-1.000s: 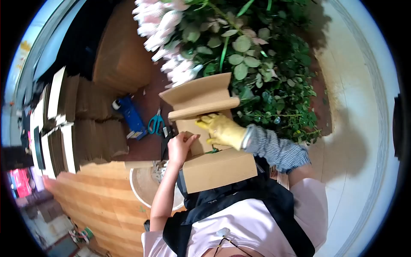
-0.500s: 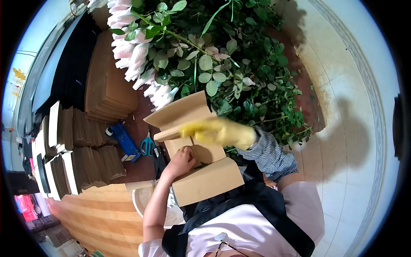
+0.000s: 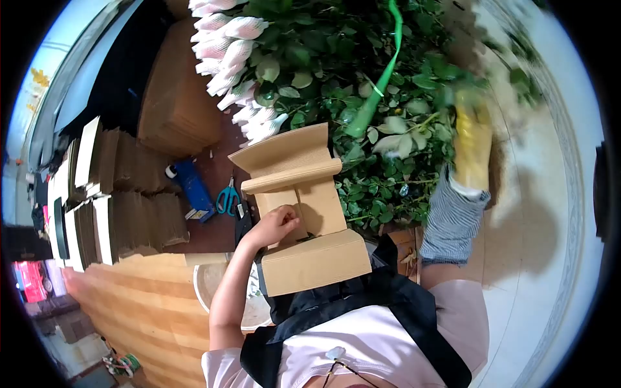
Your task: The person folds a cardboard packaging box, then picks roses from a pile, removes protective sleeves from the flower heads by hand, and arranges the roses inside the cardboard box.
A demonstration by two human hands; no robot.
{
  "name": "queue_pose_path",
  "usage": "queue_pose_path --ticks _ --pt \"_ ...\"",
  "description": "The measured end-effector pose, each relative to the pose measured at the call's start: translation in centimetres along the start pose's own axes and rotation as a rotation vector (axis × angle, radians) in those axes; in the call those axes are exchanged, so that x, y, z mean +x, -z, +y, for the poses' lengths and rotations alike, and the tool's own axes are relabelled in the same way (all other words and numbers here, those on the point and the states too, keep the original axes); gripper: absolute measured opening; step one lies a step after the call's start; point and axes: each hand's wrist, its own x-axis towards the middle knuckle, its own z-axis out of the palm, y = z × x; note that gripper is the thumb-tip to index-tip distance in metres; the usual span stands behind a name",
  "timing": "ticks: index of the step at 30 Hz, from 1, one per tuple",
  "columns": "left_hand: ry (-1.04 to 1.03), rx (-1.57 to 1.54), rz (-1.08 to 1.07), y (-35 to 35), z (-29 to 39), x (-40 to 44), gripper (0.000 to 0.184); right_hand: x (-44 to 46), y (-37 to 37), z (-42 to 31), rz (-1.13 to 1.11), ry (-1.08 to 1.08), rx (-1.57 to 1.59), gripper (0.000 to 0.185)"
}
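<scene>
My bare left hand (image 3: 275, 226) rests inside an open cardboard box (image 3: 317, 262), its fingers curled and nothing visible in them. The box sits in front of my body, with its far flap standing up. My right hand (image 3: 471, 139), in a yellow glove with a checked sleeve, reaches out at the right edge of a heap of leafy stems (image 3: 362, 52). Motion smears its fingertips among green leaves, so its grip is hidden. Beyond it, a blurred leafy stem (image 3: 521, 71) hangs over the pale floor. White net-wrapped flower heads (image 3: 226, 55) line the heap's left side.
A green ribbon (image 3: 381, 84) lies across the leaves. Left of the box are teal-handled scissors (image 3: 228, 197), a blue tape dispenser (image 3: 194, 191) and stacks of folded cardboard (image 3: 145, 220). A white bucket (image 3: 204, 288) stands below my left forearm.
My gloved right hand has swung from above the box to the far right of the heap. A stem lying across the top has gone from there. My left hand stays in the box.
</scene>
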Motion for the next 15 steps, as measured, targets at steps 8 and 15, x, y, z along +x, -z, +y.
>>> queue_pose_path --ticks 8,15 --pt "0.156 -0.691 -0.295 3.0 -3.4 1.8 0.078 -16.1 -0.8 7.4 -0.203 -1.026 0.776 0.034" --pt "-0.238 -0.017 -0.116 1.1 -0.4 -0.8 0.047 -26.0 -1.0 11.8 -0.242 -1.01 0.401 0.03"
